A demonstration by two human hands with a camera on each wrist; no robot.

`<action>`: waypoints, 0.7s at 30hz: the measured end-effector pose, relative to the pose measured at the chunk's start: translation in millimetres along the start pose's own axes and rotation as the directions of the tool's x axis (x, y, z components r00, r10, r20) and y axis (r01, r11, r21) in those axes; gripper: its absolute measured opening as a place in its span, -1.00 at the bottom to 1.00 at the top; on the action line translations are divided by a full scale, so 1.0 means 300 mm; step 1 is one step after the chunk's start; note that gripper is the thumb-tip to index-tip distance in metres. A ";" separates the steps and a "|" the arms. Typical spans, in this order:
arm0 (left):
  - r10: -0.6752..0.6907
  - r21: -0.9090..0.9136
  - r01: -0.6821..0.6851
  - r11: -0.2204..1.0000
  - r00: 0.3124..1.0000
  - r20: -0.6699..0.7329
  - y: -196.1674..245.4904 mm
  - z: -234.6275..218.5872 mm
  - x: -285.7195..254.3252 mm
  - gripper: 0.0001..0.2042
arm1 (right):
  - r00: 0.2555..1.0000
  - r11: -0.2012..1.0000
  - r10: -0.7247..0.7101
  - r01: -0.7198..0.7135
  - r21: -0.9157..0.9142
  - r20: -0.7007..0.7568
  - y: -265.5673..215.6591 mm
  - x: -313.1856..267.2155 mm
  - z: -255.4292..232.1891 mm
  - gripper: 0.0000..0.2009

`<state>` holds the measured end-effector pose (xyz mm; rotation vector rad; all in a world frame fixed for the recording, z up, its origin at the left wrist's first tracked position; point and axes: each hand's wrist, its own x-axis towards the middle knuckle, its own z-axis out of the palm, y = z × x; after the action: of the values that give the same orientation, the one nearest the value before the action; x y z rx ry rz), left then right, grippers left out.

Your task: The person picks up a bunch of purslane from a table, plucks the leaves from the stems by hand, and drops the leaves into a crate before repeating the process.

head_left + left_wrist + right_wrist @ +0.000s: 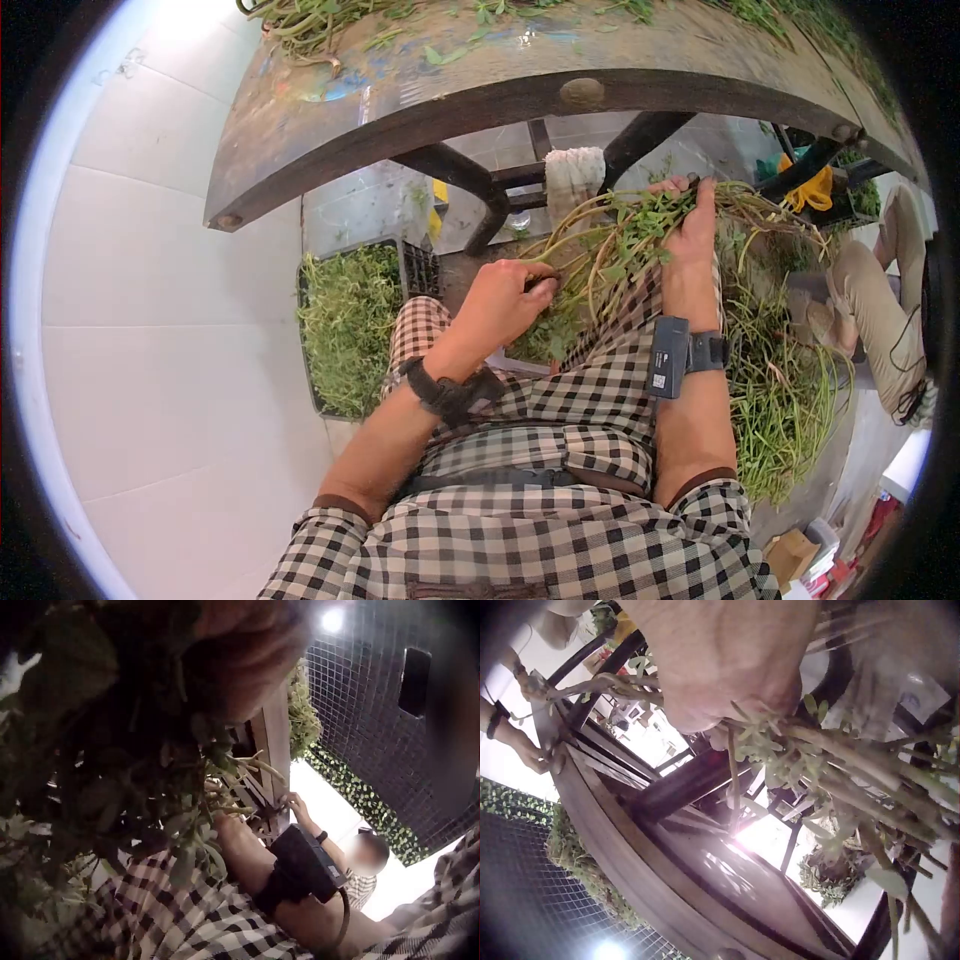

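Note:
A bunch of long green leafy stems (625,235) hangs over the lap, below the table's edge. My right hand (690,230) grips the bunch near its upper right, with stems sticking out beyond the fingers. At the bunch's lower left, my left hand (505,305) has curled fingers and pinches stems between thumb and forefinger. Something dark shows at its fingertips, too small to name. Leaves fill much of the left wrist view below the left hand (251,656). In the right wrist view, thick stems (855,765) run out from under the right hand (727,660).
The wooden table (300,170) carries more greens. A black crate (418,270) full of leafy sprigs stands at left beside a white wall (150,300). At right lies a heap of stems (780,410), near another person's legs (875,300). A white cloth (575,180) hangs under the table.

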<state>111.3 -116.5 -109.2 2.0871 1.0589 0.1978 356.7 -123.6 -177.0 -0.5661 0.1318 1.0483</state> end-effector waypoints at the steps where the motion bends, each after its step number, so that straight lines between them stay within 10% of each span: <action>1: -0.020 -0.008 0.020 1.000 1.000 0.010 0.009 -0.003 0.002 -0.74 | 1.000 0.999 -0.024 0.024 -0.025 -0.007 0.000 0.002 0.000 -0.60; 13: -0.094 -0.336 0.026 0.942 0.977 -0.190 -0.041 0.041 0.005 -0.83 | 0.996 1.000 -0.002 0.001 0.016 0.087 0.019 0.015 -0.020 -0.63; 21: -0.339 -0.876 0.016 0.481 0.925 -0.169 -0.098 -0.108 -0.045 -0.91 | 0.997 0.999 -0.049 0.050 -0.005 0.053 -0.013 0.002 -0.012 -0.61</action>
<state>69.9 -97.5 -104.6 0.9988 1.0375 0.8214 361.1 -126.5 -178.9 -0.5446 0.0674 1.0152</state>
